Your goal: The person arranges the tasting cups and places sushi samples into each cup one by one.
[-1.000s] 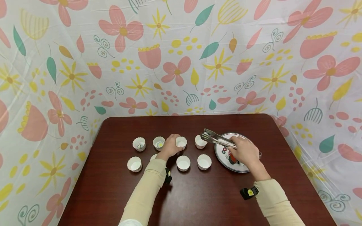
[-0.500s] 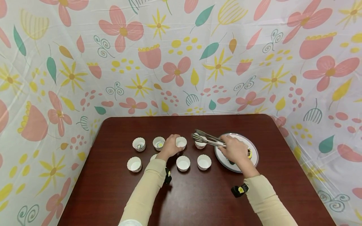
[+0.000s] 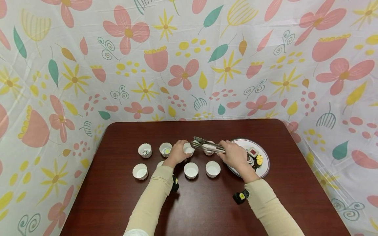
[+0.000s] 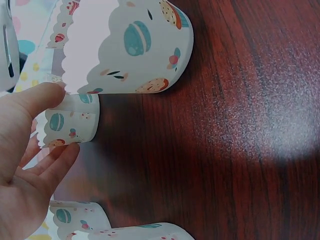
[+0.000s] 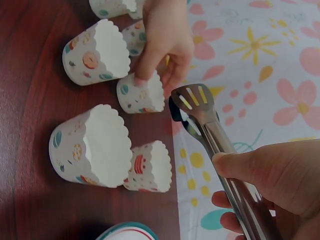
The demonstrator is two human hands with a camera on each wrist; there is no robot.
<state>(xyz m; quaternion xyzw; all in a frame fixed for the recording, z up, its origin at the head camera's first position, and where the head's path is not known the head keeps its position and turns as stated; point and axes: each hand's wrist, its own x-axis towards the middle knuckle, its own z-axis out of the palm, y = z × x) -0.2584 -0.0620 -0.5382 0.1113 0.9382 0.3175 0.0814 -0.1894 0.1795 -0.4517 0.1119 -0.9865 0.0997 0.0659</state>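
Observation:
My left hand (image 3: 177, 153) holds a white scalloped paper baking cup (image 4: 70, 125) with printed macarons, thumb on one side and fingers on the other. This cup is third from the left in the back row. My right hand (image 3: 236, 155) grips metal tongs (image 5: 220, 135), whose slotted heads hover beside the held cup's mouth. Something dark shows between the heads in the right wrist view; whether it is a held piece or the lower head, I cannot tell. A round white plate (image 3: 265, 168) with sushi-like pieces (image 3: 259, 159) lies right of the right hand.
Two back-row cups (image 3: 145, 150) (image 3: 166, 149) contain small pieces. Another back cup (image 3: 211, 152) sits under the tongs. Front-row cups (image 3: 140, 171) (image 3: 191, 170) (image 3: 213, 169) stand nearer me, one partly behind my left arm. A floral cloth (image 3: 189, 65) hangs behind the brown table (image 3: 203, 209).
My right hand has moved left from over the plate with the tongs, bringing their heads to the held cup. More of the plate shows. My left hand has stayed on its cup.

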